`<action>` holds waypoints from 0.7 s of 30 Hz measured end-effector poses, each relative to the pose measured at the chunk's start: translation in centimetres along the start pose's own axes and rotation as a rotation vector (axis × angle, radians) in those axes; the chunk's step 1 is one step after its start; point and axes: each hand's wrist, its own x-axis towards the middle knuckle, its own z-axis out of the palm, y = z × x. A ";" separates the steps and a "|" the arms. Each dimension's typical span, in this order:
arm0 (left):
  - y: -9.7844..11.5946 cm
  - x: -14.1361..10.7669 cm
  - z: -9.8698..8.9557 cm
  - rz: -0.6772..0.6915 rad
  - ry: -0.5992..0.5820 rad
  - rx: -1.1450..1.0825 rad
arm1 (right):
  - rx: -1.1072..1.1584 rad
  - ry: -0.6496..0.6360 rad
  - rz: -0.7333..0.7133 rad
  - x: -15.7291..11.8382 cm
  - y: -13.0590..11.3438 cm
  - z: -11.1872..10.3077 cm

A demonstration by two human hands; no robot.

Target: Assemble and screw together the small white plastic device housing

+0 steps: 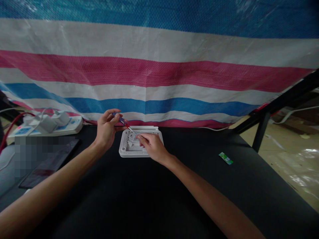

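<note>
My left hand (107,127) is closed around the handle of a screwdriver (122,121) with a clear bluish grip and a red collar. Its metal shaft slants down to the right. At the tip, the fingers of my right hand (153,146) are pinched together, and whatever lies between them is hidden. Beneath both lies a white plastic housing (122,152), rectangular with rounded corners, its perforated inside facing up. My right hand covers part of its right side. A long white strip (144,127) shows along its far edge.
A power strip (78,124) with plugged-in chargers stands at the back left, above a dark phone or tablet (54,162). A small green packet (226,158) lies to the right on the black table (199,186). Striped plastic sheeting (149,73) hangs behind; a black frame leg (260,132) stands right.
</note>
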 end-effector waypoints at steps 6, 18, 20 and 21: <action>0.4 0.2 -0.1 0.014 0.021 -0.012 | 0.082 0.020 0.036 0.0 0.1 0.0; 0.4 0.2 0.0 -0.006 0.026 -0.016 | 0.222 0.028 0.079 0.0 -0.5 -0.1; 0.4 0.3 -0.1 -0.004 0.022 -0.014 | 0.239 0.036 0.092 0.0 -0.5 -0.1; 0.4 0.3 -0.2 -0.002 0.023 -0.014 | 0.246 0.036 0.096 0.0 -0.5 -0.1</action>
